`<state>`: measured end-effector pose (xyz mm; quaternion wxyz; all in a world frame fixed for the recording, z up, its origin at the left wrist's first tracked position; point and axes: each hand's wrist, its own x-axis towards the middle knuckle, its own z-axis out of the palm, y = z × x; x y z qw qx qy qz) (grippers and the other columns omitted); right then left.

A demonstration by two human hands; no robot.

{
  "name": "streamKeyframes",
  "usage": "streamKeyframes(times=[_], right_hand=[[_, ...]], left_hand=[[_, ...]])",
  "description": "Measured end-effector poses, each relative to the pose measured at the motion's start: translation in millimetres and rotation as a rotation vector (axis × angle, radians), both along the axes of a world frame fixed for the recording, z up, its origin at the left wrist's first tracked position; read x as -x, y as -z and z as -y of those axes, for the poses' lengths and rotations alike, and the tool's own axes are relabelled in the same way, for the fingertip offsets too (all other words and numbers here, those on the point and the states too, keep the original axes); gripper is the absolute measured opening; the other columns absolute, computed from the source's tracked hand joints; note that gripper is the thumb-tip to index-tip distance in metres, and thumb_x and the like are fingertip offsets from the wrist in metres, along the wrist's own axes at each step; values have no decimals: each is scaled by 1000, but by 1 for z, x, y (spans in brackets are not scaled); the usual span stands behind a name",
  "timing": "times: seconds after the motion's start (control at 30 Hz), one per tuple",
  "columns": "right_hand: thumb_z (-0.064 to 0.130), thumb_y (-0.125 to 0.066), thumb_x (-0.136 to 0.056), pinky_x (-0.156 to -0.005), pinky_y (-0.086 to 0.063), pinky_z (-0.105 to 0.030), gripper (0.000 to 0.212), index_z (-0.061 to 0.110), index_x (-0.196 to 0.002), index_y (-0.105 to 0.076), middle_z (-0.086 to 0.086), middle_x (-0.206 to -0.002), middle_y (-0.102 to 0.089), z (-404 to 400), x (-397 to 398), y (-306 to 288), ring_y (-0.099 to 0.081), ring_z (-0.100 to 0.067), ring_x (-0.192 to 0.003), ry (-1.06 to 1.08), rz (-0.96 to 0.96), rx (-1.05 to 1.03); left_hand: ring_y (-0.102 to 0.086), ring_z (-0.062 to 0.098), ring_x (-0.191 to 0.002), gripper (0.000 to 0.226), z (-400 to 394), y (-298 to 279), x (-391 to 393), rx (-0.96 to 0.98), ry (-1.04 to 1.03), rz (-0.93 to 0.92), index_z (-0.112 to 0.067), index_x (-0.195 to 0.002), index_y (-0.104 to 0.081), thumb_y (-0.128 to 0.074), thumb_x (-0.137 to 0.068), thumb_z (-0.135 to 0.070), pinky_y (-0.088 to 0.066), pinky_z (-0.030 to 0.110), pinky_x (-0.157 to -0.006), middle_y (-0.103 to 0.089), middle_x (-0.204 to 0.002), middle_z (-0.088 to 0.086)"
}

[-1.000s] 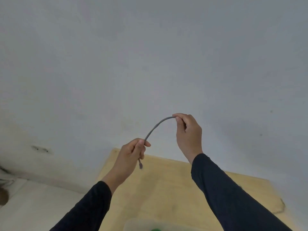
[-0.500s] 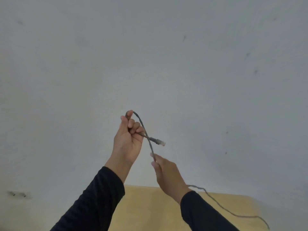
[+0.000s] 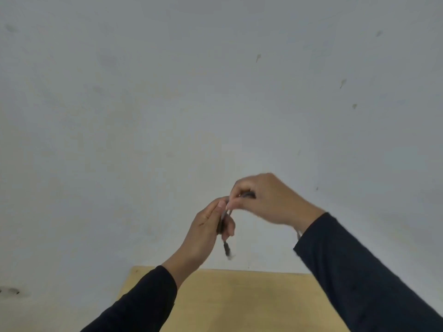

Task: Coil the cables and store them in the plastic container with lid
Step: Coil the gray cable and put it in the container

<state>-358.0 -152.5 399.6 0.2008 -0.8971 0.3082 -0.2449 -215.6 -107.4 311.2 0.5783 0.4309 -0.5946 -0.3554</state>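
While both hands (image 3: 211, 226) grip, cable (image 3: 226, 248) hangs plug-down.

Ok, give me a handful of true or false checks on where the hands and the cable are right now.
1. Both hands grip the grey cable. True.
2. The left hand rests on the wooden table. False: it is raised above it, in front of the wall.
3. A connector end hangs below the left hand. True.
4. The right hand is lower than the left. False: it is slightly higher.
5. The plastic container is in view. False: none shows.
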Motion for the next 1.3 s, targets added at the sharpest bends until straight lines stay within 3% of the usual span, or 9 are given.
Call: streamKeyframes(times=[0.17, 0.27, 0.47, 0.57, 0.77, 0.9, 1.0, 1.17, 1.3], right_hand=[[22, -65, -85, -50, -38, -8, 11, 15, -79, -71, 20, -54, -61, 22, 23, -23, -53, 2, -49, 83, 342, -97], [23, -54, -92, -43, -31, -12, 19, 20, -85, -72, 13, -50, -50, 31, 5, 8, -39, -1, -40, 133, 517, -179], [28, -37, -98, -58, -38, -25, 29, 21, -115, -60, 10, -59, -48, 7, -38, 87, -46, -13, -54, 61, 93, -158], [30, -40, -97, -53, -35, -24, 28, 16, -109, -61, 3, -62, -54, -13, -48, 87, -45, -14, -52, -45, -33, -94], [29, -66, -82, -62, -38, -18, 12, 18, -81, -68, 12, -70, -58, 3, -33, 21, -50, -1, -62, -34, -11, 136], [28, -73, -75, -64, -42, -12, 7, 21, -76, -70, 9, -81, -62, 22, -15, 5, -57, -1, -68, -5, 170, -47], [35, -61, -81, -52, -44, -16, 18, 27, -95, -70, 12, -93, -68, 25, -14, 21, -66, -6, -77, -81, 318, -283], [22, -52, -93, -43, -34, -15, 21, 17, -95, -71, 6, -54, -53, 28, -16, 34, -43, -4, -47, -36, 418, -299], [20, -54, -92, -45, -32, -9, 21, 11, -83, -70, 13, -47, -45, 39, -19, 35, -39, -4, -47, 101, 538, -319]], left_hand=[[-24, 8, -45, 40, -16, -12, 4, -20, 243, -257, -19, -106, -66, -32, -97, -37, -26, 16, -48, -30, -46, -11], [-23, 4, -41, 39, -12, -35, 6, 5, 366, -561, -17, -106, -65, -31, -96, -35, -23, 16, -45, -29, -45, -12], [-31, 6, -46, 39, 16, -60, -28, 66, 226, -869, -26, -117, -57, -24, -100, -37, -39, 15, -54, -27, -51, -8], [-31, 9, -51, 40, 29, -55, -51, 41, 20, -695, -27, -122, -54, -21, -101, -37, -39, 18, -58, -26, -56, -6], [-44, 7, -50, 35, 17, -14, -42, -17, -79, 128, -23, -110, -59, -29, -99, -37, -38, 12, -51, -45, -54, -7], [-36, 10, -45, 37, 7, -10, -22, -140, 99, 41, -13, -107, -58, -27, -101, -32, -34, 14, -49, -37, -53, -4], [-23, 10, -45, 38, 9, -19, -22, -129, 159, -69, -10, -108, -58, -27, -101, -31, -26, 17, -46, -29, -52, -5], [-25, 11, -48, 40, 16, -19, -29, -134, 130, -244, -13, -95, -64, -26, -101, -24, -26, 21, -50, -29, -56, -4], [-43, 11, -53, 41, 16, -13, -17, -141, 123, -237, -8, -104, -60, -24, -102, -27, -39, 21, -59, -40, -60, -7]])
